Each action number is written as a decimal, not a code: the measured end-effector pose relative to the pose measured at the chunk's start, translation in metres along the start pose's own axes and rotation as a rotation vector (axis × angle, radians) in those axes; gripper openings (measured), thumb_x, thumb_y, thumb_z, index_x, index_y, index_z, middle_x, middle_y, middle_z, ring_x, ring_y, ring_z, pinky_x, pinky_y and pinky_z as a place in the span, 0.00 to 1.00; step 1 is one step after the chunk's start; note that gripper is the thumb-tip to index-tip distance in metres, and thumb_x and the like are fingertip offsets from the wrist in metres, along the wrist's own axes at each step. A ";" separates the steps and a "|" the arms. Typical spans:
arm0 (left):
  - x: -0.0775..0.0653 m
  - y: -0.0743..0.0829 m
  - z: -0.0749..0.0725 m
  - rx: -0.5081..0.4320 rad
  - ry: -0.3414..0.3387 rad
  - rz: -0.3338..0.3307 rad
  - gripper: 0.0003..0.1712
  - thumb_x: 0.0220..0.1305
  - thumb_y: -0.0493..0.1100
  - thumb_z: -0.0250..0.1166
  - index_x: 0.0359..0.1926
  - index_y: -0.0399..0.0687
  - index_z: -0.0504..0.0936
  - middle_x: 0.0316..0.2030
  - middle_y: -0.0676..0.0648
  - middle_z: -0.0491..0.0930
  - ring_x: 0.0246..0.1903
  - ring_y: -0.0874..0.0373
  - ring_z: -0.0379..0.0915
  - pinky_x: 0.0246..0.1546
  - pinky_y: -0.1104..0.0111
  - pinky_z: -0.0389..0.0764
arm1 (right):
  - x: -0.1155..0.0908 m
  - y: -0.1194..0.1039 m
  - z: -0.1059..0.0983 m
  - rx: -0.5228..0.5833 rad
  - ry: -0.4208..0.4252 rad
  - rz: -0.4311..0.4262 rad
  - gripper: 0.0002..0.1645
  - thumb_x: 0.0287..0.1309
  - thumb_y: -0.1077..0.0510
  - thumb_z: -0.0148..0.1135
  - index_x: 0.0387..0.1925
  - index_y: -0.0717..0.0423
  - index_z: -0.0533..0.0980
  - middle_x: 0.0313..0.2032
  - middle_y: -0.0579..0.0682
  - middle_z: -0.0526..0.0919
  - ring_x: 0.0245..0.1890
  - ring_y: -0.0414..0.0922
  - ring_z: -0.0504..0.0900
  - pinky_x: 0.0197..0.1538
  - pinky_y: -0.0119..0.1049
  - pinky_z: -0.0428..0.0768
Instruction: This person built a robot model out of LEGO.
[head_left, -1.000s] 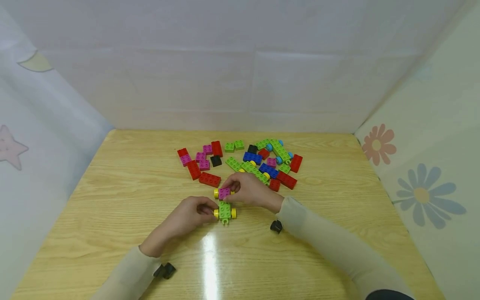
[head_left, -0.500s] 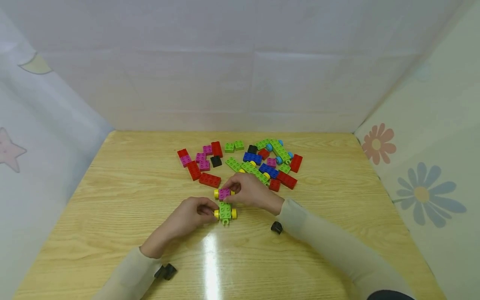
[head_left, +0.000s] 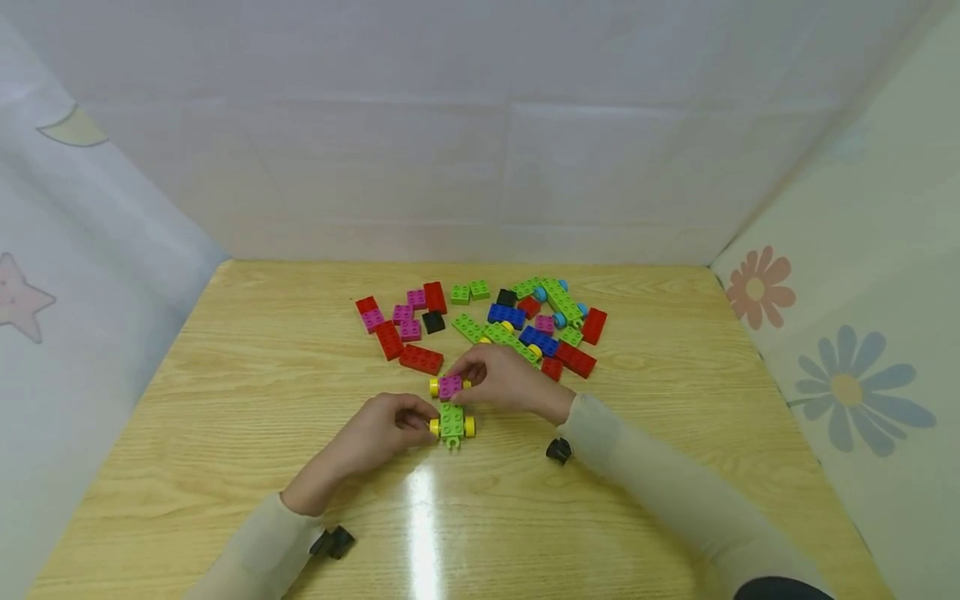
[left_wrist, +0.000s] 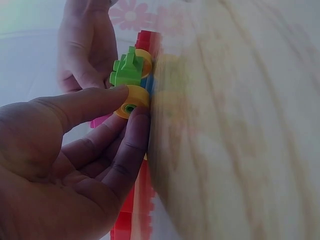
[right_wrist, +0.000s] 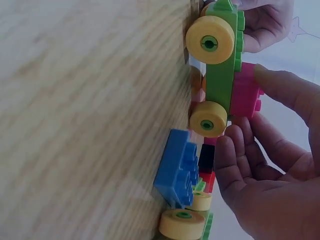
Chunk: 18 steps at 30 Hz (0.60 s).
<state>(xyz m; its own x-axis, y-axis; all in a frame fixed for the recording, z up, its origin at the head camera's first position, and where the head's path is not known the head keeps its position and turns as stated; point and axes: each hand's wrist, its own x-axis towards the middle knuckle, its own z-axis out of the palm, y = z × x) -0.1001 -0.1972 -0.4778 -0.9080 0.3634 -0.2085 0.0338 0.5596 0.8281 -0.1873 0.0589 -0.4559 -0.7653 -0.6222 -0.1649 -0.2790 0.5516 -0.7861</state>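
Observation:
A green toy car base with yellow wheels stands on the table in front of me. At its near end my left hand pinches a yellow wheel between thumb and fingers. A pink toy brick sits on the studs of the far end of the base. My right hand holds that brick, thumb on one side and fingers on the other. In the head view this hand covers part of the far right wheel. The near half of the base shows bare studs and a hook.
Loose red, pink and black bricks lie beyond the hands at left. Behind the right hand are blue bricks, another green base with yellow wheels and one with blue wheels.
Both hands keep their places on the car base and pink brick. Only a very slight shift of the whole view shows.

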 end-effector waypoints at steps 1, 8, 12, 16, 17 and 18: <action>0.000 0.000 0.000 -0.001 0.000 0.001 0.12 0.73 0.41 0.77 0.54 0.45 0.91 0.44 0.49 0.93 0.44 0.60 0.88 0.46 0.72 0.87 | -0.001 -0.001 -0.002 0.016 -0.007 0.008 0.21 0.65 0.47 0.83 0.57 0.44 0.89 0.51 0.41 0.89 0.49 0.40 0.85 0.58 0.40 0.88; -0.001 0.003 0.000 -0.009 -0.002 -0.014 0.12 0.73 0.41 0.76 0.55 0.45 0.91 0.44 0.49 0.93 0.44 0.60 0.87 0.47 0.71 0.87 | 0.001 -0.002 -0.024 0.078 0.006 0.021 0.27 0.70 0.49 0.79 0.65 0.53 0.86 0.60 0.50 0.91 0.55 0.44 0.88 0.66 0.47 0.88; -0.001 0.002 -0.001 -0.013 -0.005 -0.022 0.12 0.73 0.41 0.76 0.55 0.45 0.91 0.43 0.50 0.92 0.44 0.59 0.87 0.47 0.71 0.87 | 0.006 -0.002 -0.039 0.076 0.026 0.014 0.27 0.72 0.51 0.78 0.68 0.54 0.85 0.64 0.54 0.90 0.63 0.52 0.87 0.72 0.55 0.84; 0.000 0.000 0.000 -0.019 -0.008 -0.022 0.13 0.73 0.41 0.76 0.55 0.45 0.91 0.43 0.50 0.92 0.44 0.59 0.86 0.47 0.70 0.87 | 0.013 0.000 -0.050 0.065 0.040 0.033 0.29 0.72 0.49 0.78 0.69 0.51 0.84 0.67 0.50 0.88 0.71 0.55 0.84 0.75 0.58 0.82; 0.000 0.000 0.000 -0.021 -0.007 -0.022 0.13 0.73 0.41 0.76 0.55 0.45 0.91 0.43 0.50 0.92 0.44 0.59 0.86 0.47 0.70 0.87 | 0.015 0.000 -0.052 0.064 0.043 0.038 0.29 0.72 0.48 0.78 0.69 0.51 0.84 0.67 0.49 0.87 0.72 0.55 0.83 0.75 0.58 0.81; 0.000 -0.001 0.000 -0.023 -0.007 -0.025 0.13 0.73 0.41 0.76 0.55 0.45 0.91 0.43 0.50 0.92 0.44 0.59 0.86 0.47 0.70 0.87 | 0.017 0.001 -0.054 0.064 0.048 0.040 0.30 0.71 0.48 0.78 0.69 0.51 0.83 0.68 0.48 0.87 0.72 0.55 0.83 0.76 0.58 0.81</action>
<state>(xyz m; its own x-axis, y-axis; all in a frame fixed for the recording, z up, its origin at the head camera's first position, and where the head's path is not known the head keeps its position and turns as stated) -0.0997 -0.1974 -0.4783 -0.9056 0.3547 -0.2326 0.0017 0.5514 0.8342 -0.2322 0.0786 -0.4280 -0.8026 -0.5720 -0.1691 -0.2114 0.5379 -0.8160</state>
